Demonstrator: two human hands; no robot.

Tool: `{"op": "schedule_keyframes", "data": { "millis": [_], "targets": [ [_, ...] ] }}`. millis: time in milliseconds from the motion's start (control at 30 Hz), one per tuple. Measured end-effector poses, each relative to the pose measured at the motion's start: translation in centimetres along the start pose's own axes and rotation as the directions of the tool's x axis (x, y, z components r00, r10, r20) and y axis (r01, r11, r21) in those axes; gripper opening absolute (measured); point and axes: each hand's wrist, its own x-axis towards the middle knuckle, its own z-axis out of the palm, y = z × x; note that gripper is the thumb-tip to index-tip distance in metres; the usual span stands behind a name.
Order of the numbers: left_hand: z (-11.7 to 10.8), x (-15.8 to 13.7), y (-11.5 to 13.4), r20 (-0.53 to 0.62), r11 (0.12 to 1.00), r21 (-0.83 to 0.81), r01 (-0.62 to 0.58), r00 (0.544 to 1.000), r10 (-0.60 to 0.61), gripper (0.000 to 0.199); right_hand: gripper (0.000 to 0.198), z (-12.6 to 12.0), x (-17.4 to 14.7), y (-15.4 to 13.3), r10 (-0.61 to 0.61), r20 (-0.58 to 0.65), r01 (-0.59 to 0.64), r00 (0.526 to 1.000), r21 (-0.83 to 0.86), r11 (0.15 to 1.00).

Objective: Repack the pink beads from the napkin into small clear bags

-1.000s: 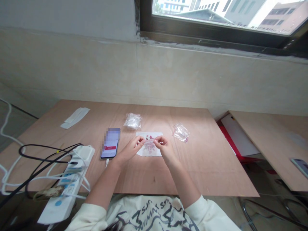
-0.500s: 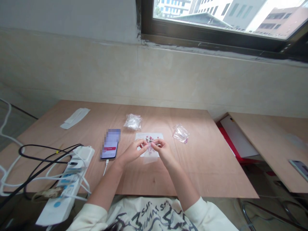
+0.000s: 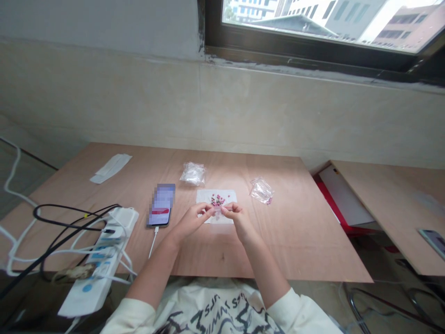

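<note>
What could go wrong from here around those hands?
1. The small reddish pieces lie loose on the white sheet, close to both hands, so a brush could scatter them.
2. The clear plastic bag looks thin, pinched between the left hand and right hand; it might slip.
3. The phone's white cable runs beside the left forearm, which could snag it.
</note>
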Motion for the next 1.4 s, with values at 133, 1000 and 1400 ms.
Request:
{"op": "schedule_keyframes", "data": {
  "millis": [133, 1000, 1400],
  "targets": [
    [-0.5, 0.2, -0.6, -0.036, 0.997, -0.028, 0.078, 0.996, -0.079, 0.027, 0.018, -0.2, 0.0, 0.2, 0.024, 0.022, -0.024, 0.999, -0.021, 0.999],
    [-7.9, 12.9, -7.0, -0.599, 0.901, 0.301, 0.313, 0.797, -0.077, 0.036, 0.030, -11.1, 8.2, 0.8, -0.449, -0.540, -0.491, 0.711, -0.840, 0.233],
    [-4.4, 5.1, -1.4, -0.223, 0.977, 0.211, -0.037, 0.971, 0.085, 0.017, 0.031, -9.4, 3.6, 0.8, -0.649, -0.434, -0.019, 0.625, -0.839, 0.544]
  ]
}}
